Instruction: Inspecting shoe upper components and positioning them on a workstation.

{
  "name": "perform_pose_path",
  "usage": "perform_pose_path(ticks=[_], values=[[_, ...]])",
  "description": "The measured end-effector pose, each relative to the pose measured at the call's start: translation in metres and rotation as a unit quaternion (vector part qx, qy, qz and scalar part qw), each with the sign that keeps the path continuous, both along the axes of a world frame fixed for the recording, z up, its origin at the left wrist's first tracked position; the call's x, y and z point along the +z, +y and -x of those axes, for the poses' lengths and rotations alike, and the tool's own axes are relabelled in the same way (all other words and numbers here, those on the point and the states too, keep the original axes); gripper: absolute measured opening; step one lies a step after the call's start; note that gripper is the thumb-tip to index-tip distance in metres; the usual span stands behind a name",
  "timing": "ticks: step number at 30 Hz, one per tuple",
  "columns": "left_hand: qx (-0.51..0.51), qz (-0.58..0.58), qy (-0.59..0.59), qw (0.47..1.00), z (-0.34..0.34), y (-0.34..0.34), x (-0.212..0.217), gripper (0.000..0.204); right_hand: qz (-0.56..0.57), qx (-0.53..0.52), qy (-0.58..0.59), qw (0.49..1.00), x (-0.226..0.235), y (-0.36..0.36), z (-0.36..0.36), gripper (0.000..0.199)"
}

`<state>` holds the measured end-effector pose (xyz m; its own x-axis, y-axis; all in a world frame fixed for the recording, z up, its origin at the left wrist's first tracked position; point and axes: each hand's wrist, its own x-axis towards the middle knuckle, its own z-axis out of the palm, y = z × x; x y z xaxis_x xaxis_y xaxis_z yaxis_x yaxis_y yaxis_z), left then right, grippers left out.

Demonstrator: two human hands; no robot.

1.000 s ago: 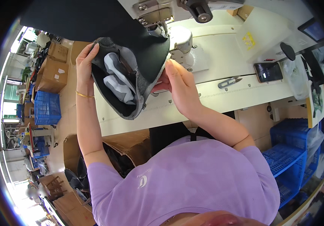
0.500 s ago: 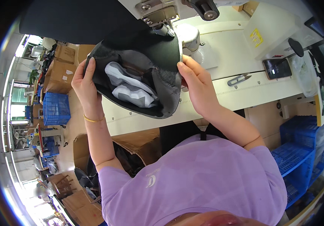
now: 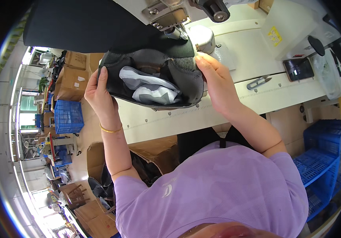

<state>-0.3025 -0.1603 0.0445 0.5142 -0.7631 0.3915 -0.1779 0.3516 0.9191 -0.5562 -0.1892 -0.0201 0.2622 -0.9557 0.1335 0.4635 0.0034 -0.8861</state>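
Both my hands hold a black fabric piece sewn into an open pouch shape (image 3: 154, 104) at the front of a sewing machine (image 3: 166, 16). My left hand (image 3: 101, 93) pinches its left edge between thumb and fingers. On the right edge, close to the machine's needle area, my right hand (image 3: 217, 79) grips the rim with the thumb on top. Inside the pouch lie white and grey patterned folds (image 3: 150, 85), seemingly cloth. Its upper right corner reaches under the metal presser part (image 3: 175, 32). The exact stitching point is hidden.
Thread snips (image 3: 259, 82) and a black phone (image 3: 298, 69) lie on the white machine table (image 3: 234, 101), right of my right hand. Blue plastic crates (image 3: 317, 158) stand at lower right. Cardboard boxes (image 3: 73, 83) and a blue crate (image 3: 69, 117) are on the left.
The pouch's near rim has risen away from the table's front edge, and the pouch looks flatter and wider. Both hands keep their hold. The whole view has shifted slightly.
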Motion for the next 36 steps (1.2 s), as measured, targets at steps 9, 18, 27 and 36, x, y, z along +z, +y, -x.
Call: perform_pose_path(ticks=[9, 18, 27, 36], values=[[-0.005, 0.016, 0.009, 1.000, 0.001, -0.003, 0.001, 0.015, 0.011, -0.040, 0.020, 0.999, 0.003, -0.005, -0.001, 0.026], [0.001, 0.021, 0.004, 1.000, -0.001, -0.008, -0.002, 0.014, 0.033, -0.050, 0.044, 0.997, -0.001, -0.006, 0.000, 0.027], [-0.002, 0.035, 0.036, 0.999, 0.000, -0.008, -0.008, 0.015, 0.028, -0.034, 0.045, 0.998, 0.000, -0.001, 0.002, 0.025], [-0.015, 0.003, 0.077, 0.997, -0.001, -0.020, -0.016, 0.024, 0.016, -0.006, 0.027, 1.000, -0.001, 0.007, 0.014, 0.033]])
